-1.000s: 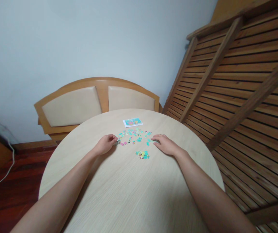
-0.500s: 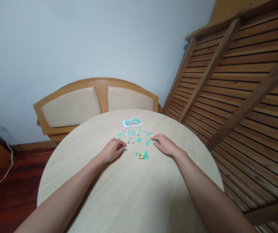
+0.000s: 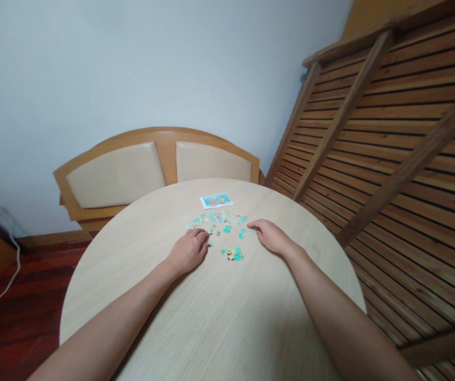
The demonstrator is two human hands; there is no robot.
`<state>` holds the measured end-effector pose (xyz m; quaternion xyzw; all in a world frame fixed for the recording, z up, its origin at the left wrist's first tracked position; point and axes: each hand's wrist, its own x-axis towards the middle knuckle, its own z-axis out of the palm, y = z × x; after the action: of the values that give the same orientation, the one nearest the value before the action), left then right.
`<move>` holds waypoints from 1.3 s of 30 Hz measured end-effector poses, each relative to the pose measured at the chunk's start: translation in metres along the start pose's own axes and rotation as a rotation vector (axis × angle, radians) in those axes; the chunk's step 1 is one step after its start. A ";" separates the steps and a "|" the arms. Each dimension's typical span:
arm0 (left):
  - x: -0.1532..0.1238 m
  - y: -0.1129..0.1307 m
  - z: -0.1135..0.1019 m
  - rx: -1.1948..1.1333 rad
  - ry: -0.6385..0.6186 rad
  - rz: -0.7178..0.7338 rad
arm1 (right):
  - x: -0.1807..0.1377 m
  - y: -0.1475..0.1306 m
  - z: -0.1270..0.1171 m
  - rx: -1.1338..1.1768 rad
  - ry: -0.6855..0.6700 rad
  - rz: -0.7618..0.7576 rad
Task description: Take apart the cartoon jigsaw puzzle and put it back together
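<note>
Several small teal and pink puzzle pieces [image 3: 217,219] lie scattered on a round pale wooden table [image 3: 219,317]. My left hand [image 3: 190,248] rests knuckles up, its fingers curled together over a small puzzle piece [image 3: 210,244] that peeks out at the fingertips. Just to the right of that hand lies a small joined cluster of pieces [image 3: 233,253] with a yellow figure. My right hand [image 3: 271,236] lies flat, fingers stretched out, its tips touching loose teal pieces [image 3: 246,231]. A small picture card [image 3: 216,200] sits beyond the pieces.
A wooden bench with two beige padded panels [image 3: 156,169] stands behind the table against a pale blue wall. A slatted wooden frame [image 3: 390,148] leans at the right. Cables [image 3: 1,264] hang at the far left over a dark red floor.
My left hand has drawn a piece from the left end of the scattered pieces toward the joined cluster, moving right and nearer to me. My right hand has stayed in place.
</note>
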<state>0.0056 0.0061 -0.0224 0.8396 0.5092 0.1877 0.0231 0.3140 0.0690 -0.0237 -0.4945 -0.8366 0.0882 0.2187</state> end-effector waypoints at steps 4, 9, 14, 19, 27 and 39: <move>0.001 0.010 -0.001 -0.032 0.042 0.050 | 0.004 -0.013 0.008 -0.043 0.048 -0.063; -0.001 0.034 -0.007 -0.174 0.012 0.351 | 0.014 -0.040 0.025 -0.073 0.019 -0.118; -0.003 0.044 -0.008 -0.188 -0.120 0.491 | 0.020 -0.050 0.036 -0.063 -0.082 -0.095; -0.002 0.036 -0.009 -0.144 -0.111 0.456 | 0.014 -0.041 0.024 -0.059 0.028 -0.111; -0.002 0.030 -0.008 -0.092 -0.098 0.432 | 0.002 -0.033 0.000 0.197 -0.012 -0.186; -0.003 0.025 -0.006 -0.082 -0.098 0.389 | -0.004 -0.039 -0.011 0.264 -0.173 -0.217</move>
<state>0.0231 -0.0092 -0.0119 0.9286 0.3277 0.1682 0.0455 0.2902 0.0454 -0.0010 -0.3589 -0.8819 0.2153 0.2170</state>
